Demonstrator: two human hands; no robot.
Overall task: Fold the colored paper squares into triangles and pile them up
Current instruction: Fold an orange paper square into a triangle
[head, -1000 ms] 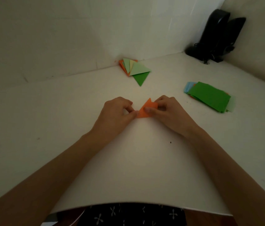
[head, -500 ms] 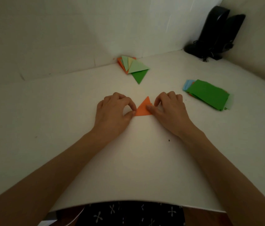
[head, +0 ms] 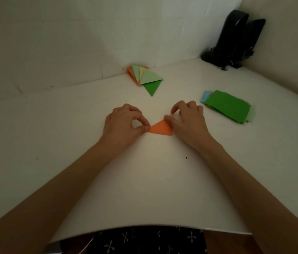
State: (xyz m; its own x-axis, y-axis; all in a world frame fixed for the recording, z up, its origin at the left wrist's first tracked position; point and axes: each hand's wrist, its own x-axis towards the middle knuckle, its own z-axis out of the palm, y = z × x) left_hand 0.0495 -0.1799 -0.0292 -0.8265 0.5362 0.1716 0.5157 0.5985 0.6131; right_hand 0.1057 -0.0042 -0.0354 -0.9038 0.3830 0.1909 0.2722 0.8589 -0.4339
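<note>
The right hand (head: 187, 121), fingers curled, has slid its thumb up the orange triangle (head: 160, 129) to the apex; the left hand (head: 123, 126) pinches its left corner.

It looked like a home desk nook: a white tabletop (head: 62, 134) met plain walls (head: 71, 33), with two black desktop speakers (head: 241, 37) at upper right.

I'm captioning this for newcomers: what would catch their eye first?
The orange triangle lies on the white table, its left corner pinched by the left hand, the right hand touching its top corner. Behind, a fanned pile of folded triangles sits against the wall; right of the hands lies a stack of unfolded squares, green on top.
</note>
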